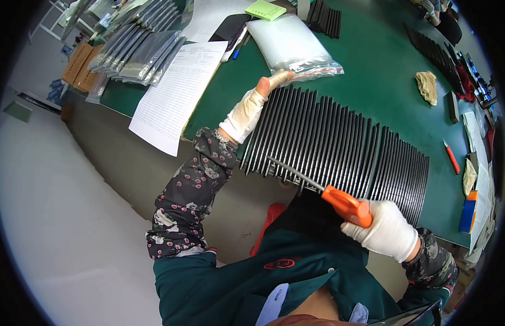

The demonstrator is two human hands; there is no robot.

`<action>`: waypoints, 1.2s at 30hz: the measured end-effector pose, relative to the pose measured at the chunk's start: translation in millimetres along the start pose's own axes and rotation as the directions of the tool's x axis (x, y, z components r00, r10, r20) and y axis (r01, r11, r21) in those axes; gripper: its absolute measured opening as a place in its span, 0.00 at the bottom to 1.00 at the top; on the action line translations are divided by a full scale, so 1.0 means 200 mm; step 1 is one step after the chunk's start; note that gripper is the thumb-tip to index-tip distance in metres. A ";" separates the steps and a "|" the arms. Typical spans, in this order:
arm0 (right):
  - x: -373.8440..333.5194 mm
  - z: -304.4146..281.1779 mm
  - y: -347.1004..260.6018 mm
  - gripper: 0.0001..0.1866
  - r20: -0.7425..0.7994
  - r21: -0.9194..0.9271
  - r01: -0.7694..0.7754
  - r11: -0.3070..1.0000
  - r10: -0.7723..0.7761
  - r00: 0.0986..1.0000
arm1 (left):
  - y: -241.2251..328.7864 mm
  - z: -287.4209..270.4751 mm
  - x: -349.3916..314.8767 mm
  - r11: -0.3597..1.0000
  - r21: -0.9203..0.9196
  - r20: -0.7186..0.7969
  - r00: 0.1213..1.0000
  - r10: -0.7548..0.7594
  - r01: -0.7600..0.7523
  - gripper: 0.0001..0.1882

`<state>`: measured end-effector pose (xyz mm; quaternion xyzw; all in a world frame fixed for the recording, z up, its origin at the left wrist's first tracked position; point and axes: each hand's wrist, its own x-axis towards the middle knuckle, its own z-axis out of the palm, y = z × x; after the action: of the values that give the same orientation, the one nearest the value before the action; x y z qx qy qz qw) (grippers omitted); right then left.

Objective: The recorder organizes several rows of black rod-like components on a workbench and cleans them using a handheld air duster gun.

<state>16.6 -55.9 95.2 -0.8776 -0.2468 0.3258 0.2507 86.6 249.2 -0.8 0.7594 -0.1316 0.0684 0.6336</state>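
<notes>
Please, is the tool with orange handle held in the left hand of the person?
No, the right hand is closed around the orange handle, while the left hand is by the black strips.

Broad green worktable (380,70) above grey-brown floor (119,155), pale grey surface (73,217) at left

We saw black strips (339,146), an orange handle (346,204) with a grey shaft (298,175), white gloves (388,231), dark sleeves (188,195) flowered in pink and white, and a deep-green tabletop (380,65).
</notes>
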 end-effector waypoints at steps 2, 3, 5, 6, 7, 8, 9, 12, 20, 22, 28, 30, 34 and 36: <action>0.03 0.01 0.01 0.16 -0.033 0.008 0.036 0.999 -0.036 0.999 | -0.01 0.01 0.00 1.000 0.024 -0.031 1.000 0.005 -0.004 0.46; 0.03 0.02 0.00 0.16 -0.034 -0.030 0.050 0.998 -0.051 0.998 | 0.00 0.01 0.00 0.994 0.104 -0.014 1.000 0.021 -0.019 0.46; 0.05 0.01 0.00 0.16 -0.031 -0.069 0.061 0.996 -0.063 0.998 | 0.01 0.01 0.01 0.986 0.156 0.004 0.998 0.062 -0.061 0.46; 0.05 0.01 0.01 0.16 -0.033 -0.044 0.039 0.998 -0.040 0.999 | 0.02 0.01 0.01 0.986 0.154 0.004 0.998 0.059 -0.059 0.46; 0.05 0.01 0.01 0.16 -0.036 -0.019 0.015 1.000 -0.016 0.999 | 0.03 0.01 0.00 0.985 0.165 0.002 0.999 0.045 -0.045 0.45; 0.05 0.01 0.02 0.16 -0.035 -0.018 0.011 1.000 -0.012 0.999 | 0.04 0.02 0.00 0.984 0.176 0.001 0.999 0.032 -0.032 0.45; 0.05 0.00 0.02 0.16 -0.064 -0.001 -0.005 1.000 0.005 0.998 | 0.03 0.01 0.00 0.984 0.178 -0.002 1.000 0.030 -0.029 0.45; 0.04 0.03 0.03 0.15 -0.055 -0.007 0.067 0.998 -0.067 0.996 | 0.01 0.01 -0.01 0.996 0.088 -0.005 1.000 0.027 -0.026 0.45; 0.09 0.02 -0.02 0.15 0.017 -0.035 0.028 0.999 -0.028 0.999 | 0.04 0.02 -0.01 0.966 0.258 -0.007 1.000 -0.007 0.009 0.46; 0.09 0.04 -0.01 0.15 -0.002 -0.048 0.070 0.996 -0.070 0.998 | 0.05 0.03 0.00 0.964 0.264 0.000 1.000 -0.007 0.007 0.46; 0.07 -0.03 0.04 0.16 -0.085 0.055 0.040 0.998 -0.035 0.996 | 0.04 0.03 -0.01 0.973 0.227 0.010 0.999 -0.031 0.028 0.48; 0.04 -0.06 0.09 0.16 -0.087 0.218 -0.031 0.976 0.051 0.995 | 0.01 0.03 -0.01 0.995 0.074 0.008 0.998 -0.060 0.059 0.50; 0.03 -0.12 0.11 0.16 -0.022 0.315 -0.257 0.913 0.278 0.960 | 0.02 0.04 -0.01 0.998 0.020 0.012 0.998 -0.056 0.055 0.51; 0.05 -0.14 0.07 0.16 -0.011 0.338 -0.260 0.904 0.280 0.960 | 0.03 0.05 -0.01 0.997 0.048 0.010 0.998 -0.069 0.069 0.51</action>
<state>46.2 -68.8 100.3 -0.8573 -0.0567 0.3683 0.3552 82.9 239.0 3.3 0.7786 -0.1075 0.0451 0.6166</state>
